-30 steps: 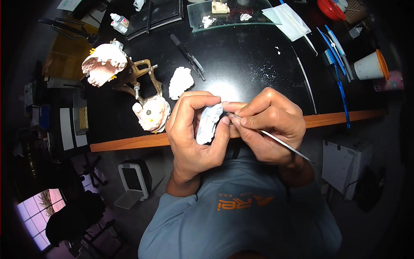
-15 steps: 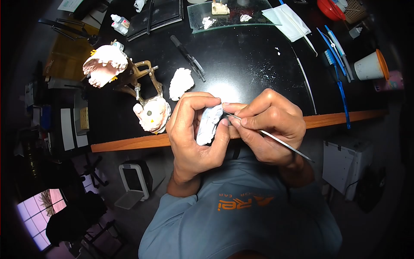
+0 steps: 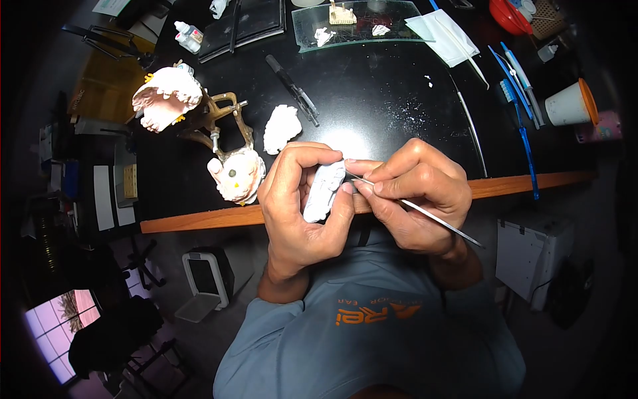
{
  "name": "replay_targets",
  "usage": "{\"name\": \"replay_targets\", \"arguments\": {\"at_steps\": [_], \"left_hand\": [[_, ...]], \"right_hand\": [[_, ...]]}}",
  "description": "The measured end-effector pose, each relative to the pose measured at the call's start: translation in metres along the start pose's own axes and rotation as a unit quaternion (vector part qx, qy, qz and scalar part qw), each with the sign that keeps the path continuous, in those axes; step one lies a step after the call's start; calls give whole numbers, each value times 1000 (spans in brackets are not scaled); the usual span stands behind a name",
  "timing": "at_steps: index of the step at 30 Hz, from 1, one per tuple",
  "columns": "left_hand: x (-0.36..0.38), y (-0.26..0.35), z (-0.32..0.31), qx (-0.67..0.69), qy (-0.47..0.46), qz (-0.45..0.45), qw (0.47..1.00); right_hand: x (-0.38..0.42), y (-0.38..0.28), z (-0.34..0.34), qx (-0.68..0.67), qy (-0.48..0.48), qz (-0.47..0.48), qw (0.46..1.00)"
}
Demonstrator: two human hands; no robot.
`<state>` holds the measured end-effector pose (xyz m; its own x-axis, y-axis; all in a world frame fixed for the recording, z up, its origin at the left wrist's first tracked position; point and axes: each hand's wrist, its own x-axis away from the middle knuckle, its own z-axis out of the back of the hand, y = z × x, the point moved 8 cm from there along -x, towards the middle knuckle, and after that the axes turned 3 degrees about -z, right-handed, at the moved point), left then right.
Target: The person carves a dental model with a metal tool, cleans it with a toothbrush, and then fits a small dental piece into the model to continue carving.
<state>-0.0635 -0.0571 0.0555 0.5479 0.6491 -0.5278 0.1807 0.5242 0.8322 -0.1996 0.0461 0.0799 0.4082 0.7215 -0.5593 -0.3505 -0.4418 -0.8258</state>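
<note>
White, plaster-like piece (image 3: pixel 323 195) sits in the left hand (image 3: pixel 292 213), fingers clamped along its edges; likely light, stiff, brittle, best held there. Right hand (image 3: pixel 422 193) pinches a slim metal tool (image 3: pixel 440 222) between its fingers.

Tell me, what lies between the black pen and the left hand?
In the head view, a rough white piece lies between the black pen and left hand.

we count one passage beyond the right hand (image 3: pixel 424 194), over desk (image 3: pixel 372 83), between pen (image 3: pixel 293 91) and lying metal rod (image 3: pixel 472 133); leftward obstacles: white cast (image 3: pixel 282 129), articulator (image 3: pixel 246 136).
</note>
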Motion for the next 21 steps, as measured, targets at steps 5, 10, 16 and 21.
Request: {"name": "replay_targets", "arguments": {"at_steps": [5, 10, 16, 21], "left_hand": [[-1, 0, -1, -25, 0, -24, 999], [1, -1, 0, -17, 4, -9, 1000], [0, -2, -1, 3, 9, -14, 1000], [0, 0, 0, -17, -5, -8, 1000]], "right_hand": [[0, 1, -1, -10, 4, 7, 1000], [-1, 0, -1, -5, -14, 9, 1000], [0, 0, 0, -12, 0, 12, 1000], [-1, 0, 0, -1, -5, 19, 1000]]}}
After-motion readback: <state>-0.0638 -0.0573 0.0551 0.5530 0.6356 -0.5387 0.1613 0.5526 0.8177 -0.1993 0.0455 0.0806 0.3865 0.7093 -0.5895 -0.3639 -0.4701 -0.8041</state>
